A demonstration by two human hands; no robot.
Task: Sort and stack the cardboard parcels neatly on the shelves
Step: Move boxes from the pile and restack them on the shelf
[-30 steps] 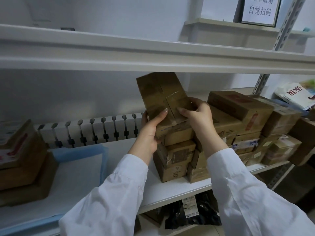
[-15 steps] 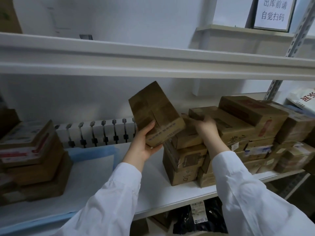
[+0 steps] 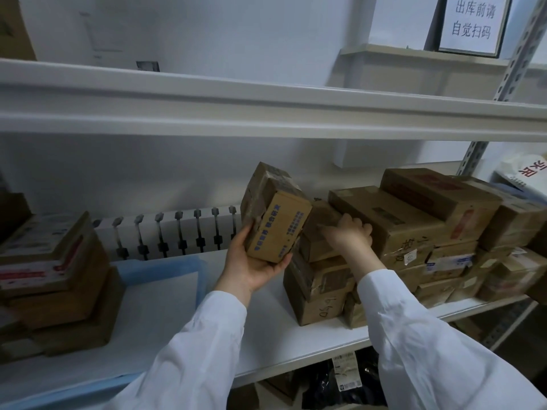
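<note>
White metal shelving stands against a white wall (image 3: 236,31), with a ribbed white radiator (image 3: 165,232) showing behind it. The middle shelf (image 3: 266,329) carries the cardboard parcels, and the upper shelf (image 3: 266,113) crosses the view above it. At top right a framed sign (image 3: 473,22) with Chinese characters stands on a ledge, beside a perforated metal upright (image 3: 518,54).

On the left of the middle shelf lies a blue-edged white sheet (image 3: 165,267). A left stack (image 3: 59,276) of flat parcels sits on it, some with red and white labels. Right of centre, a centre stack (image 3: 316,288) of small brown boxes stands near the shelf's front edge. It touches a larger right pile (image 3: 473,232) of parcels running to the far right. Below the shelf are dark bags (image 3: 325,386) with a white label.

Both arms wear white sleeves, and the hands are close together but not touching. The left hand (image 3: 251,261), palm up with its fingers wrapped round the lower end, grips a tilted parcel (image 3: 273,214) in the air just left of the centre stack. The right hand (image 3: 347,235) has its fingers curled over the small top parcel (image 3: 319,229) on that stack.
</note>
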